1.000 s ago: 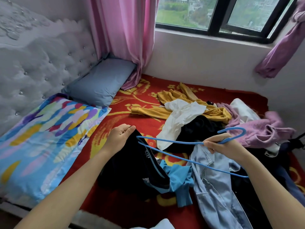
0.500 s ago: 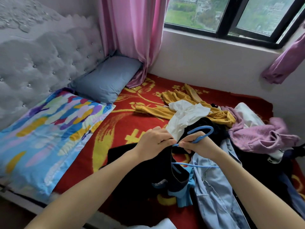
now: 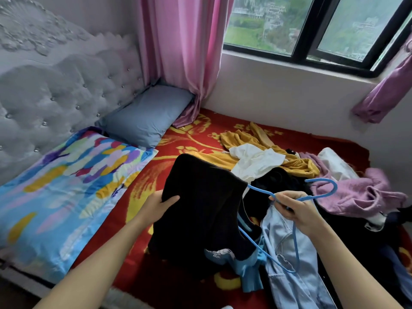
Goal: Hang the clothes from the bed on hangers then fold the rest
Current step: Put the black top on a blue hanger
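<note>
Near the centre of the frame the task looked barely begun: the left hand (image 3: 161, 204) gripped an edge of the black top with pale-blue trim (image 3: 200, 210), held up over the red-and-yellow bed (image 3: 142, 181). The right hand (image 3: 296, 210) clasped the thin blue hanger (image 3: 259, 190) at its neck, one arm of it hidden behind the cloth. To the right, a mustard-yellow jumper (image 3: 296, 166), white shirt (image 3: 252, 161), lilac knit (image 3: 356, 195) and pale denim piece (image 3: 287, 253) lay heaped, neither hung nor folded.
</note>
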The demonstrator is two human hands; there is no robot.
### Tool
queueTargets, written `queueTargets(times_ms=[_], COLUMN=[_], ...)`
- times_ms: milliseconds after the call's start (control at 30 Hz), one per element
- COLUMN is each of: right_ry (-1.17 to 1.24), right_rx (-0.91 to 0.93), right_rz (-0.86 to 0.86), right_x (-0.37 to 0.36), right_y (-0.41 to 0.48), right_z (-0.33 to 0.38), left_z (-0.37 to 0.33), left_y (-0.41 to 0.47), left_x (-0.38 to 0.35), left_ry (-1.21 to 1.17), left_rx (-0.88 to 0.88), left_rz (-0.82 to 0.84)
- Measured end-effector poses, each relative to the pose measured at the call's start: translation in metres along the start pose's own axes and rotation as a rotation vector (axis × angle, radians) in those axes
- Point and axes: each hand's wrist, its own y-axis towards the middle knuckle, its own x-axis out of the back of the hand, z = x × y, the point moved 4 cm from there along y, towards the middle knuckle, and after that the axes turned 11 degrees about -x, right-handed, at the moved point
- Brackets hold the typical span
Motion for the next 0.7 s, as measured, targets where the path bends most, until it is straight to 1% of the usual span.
queueTargets(times_ms=[67,133,167,233,300,367,400,433,500,533,567,633,700], right_ry=[0.000,0.009,0.007,-0.026,-0.136,-0.313,-0.366,-0.358,-0.143,-0.067,-0.049,-0.138,-0.219], right_rx=[0.000,-0.009,-0.017,-0.036,-0.032,-0.017,0.011,0.042,0.048,0.048,0.044,0.071,0.138], right_rz=[-0.016,-0.065,-0.089,-0.101,-0.037,0.063,0.078,0.046,-0.067,-0.085,-0.073,-0.030,-0.037], right_x=[0.004,0.016,0.023,0.033,0.027,0.011,0.004,0.003,0.006,0.004,-0.001,-0.015,-0.025], right_y=[0.001,0.000,-0.002,-0.004,-0.005,-0.008,-0.009,-0.008,-0.008,-0.008,-0.008,-0.008,-0.009], right_z=[0.003,0.006,0.007,0.006,0.009,0.017,0.020,0.021,0.016,0.010,0.006,0.006,0.019], left_z=[-0.010,-0.018,-0.025,-0.050,-0.081,-0.107,-0.117,-0.123,-0.129,-0.128,-0.128,-0.130,-0.136], left_y=[0.002,0.008,0.011,0.018,0.024,0.029,0.031,0.032,0.035,0.036,0.037,0.038,0.038], left_x=[0.006,0.024,0.038,0.063,0.078,0.080,0.078,0.077,0.076,0.078,0.080,0.082,0.082], left_ry=[-0.034,-0.021,0.025,0.158,0.281,0.309,0.317,0.336,0.351,0.359,0.397,0.500,0.509], left_rx=[-0.052,-0.105,-0.130,-0.235,-0.387,-0.490,-0.502,-0.513,-0.528,-0.507,-0.471,-0.434,-0.448], left_rz=[-0.057,-0.150,-0.204,-0.260,-0.267,-0.253,-0.243,-0.243,-0.297,-0.322,-0.338,-0.355,-0.406])
